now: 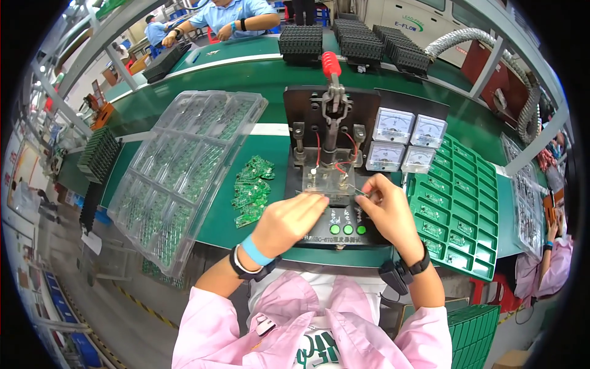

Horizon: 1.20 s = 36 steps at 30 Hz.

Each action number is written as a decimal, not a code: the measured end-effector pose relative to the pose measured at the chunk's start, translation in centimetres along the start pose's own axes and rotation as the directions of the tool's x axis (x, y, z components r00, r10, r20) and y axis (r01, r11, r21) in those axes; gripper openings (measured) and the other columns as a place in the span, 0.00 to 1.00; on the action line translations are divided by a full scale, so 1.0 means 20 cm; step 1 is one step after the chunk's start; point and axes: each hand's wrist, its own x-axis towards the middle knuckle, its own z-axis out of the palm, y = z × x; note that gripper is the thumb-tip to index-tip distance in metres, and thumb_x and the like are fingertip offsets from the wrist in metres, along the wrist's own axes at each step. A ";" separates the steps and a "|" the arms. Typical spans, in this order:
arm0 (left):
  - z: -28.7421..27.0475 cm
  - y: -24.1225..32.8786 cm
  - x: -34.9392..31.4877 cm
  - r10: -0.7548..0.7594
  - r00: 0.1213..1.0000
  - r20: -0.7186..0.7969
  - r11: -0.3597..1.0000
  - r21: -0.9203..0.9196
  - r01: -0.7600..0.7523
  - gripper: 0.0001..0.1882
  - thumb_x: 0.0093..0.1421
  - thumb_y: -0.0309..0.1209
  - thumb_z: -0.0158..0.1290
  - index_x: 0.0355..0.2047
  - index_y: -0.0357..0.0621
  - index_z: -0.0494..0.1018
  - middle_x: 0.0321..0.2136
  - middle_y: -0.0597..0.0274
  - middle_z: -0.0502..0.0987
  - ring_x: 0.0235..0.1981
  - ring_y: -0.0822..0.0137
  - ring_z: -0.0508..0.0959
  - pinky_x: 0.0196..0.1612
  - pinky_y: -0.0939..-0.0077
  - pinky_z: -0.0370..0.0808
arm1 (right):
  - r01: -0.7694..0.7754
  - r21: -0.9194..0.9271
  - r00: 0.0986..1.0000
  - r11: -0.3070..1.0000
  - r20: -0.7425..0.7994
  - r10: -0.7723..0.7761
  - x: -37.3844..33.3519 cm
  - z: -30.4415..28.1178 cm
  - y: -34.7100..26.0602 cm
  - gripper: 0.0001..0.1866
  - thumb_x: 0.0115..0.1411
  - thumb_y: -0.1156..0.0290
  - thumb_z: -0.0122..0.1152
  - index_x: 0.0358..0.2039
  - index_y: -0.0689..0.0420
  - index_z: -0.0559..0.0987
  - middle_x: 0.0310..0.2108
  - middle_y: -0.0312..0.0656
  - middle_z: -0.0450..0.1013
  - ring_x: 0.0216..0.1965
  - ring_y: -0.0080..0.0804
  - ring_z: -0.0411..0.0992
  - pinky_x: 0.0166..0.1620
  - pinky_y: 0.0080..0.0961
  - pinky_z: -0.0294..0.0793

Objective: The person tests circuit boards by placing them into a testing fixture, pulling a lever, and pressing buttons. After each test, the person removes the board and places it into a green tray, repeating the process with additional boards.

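Clamp fixture [330, 138] (blk, red handle) set at bench ctr. L hand [289, 222] placed at L front of its clear plate [322, 179], fingers extended & pressed together; any grip hidden. R hand [382, 203] held at plate's R front, fingers bent twd thumb; pinched item, if any, can't be told. Loose PCBs [252, 190] heaped L of fixture; green tray [470, 212] placed R.

left hand [284, 222] palm-down, fingers [312, 204] together, right hand [387, 206] curled, both forearms [220, 275] angled inward
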 end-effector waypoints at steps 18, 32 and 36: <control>0.07 0.12 0.05 0.118 0.987 0.109 0.977 0.168 -0.135 0.16 0.49 0.23 0.55 0.39 0.33 0.77 0.39 0.51 0.80 0.40 0.59 0.82 0.39 0.75 0.80 | -0.209 -0.004 0.955 0.978 -0.218 0.203 -0.38 -0.53 0.34 0.09 0.52 0.80 0.65 0.30 0.60 0.72 0.20 0.28 0.65 0.23 0.14 0.61 0.28 0.15 0.62; 0.09 0.12 0.06 0.007 0.975 0.221 0.997 0.071 -0.023 0.16 0.51 0.19 0.56 0.42 0.33 0.76 0.42 0.51 0.80 0.44 0.54 0.81 0.44 0.68 0.78 | -0.211 0.002 0.949 0.977 -0.241 0.206 -0.36 -0.59 0.38 0.09 0.53 0.81 0.65 0.31 0.60 0.72 0.20 0.27 0.65 0.23 0.13 0.61 0.27 0.14 0.61; 0.09 0.12 0.07 -0.067 0.965 0.254 0.998 -0.002 0.069 0.17 0.52 0.21 0.58 0.44 0.35 0.76 0.45 0.50 0.78 0.49 0.54 0.78 0.48 0.64 0.76 | -0.217 0.006 0.930 0.976 -0.303 0.209 -0.33 -0.71 0.46 0.08 0.54 0.79 0.65 0.31 0.60 0.73 0.21 0.26 0.66 0.23 0.12 0.61 0.27 0.13 0.60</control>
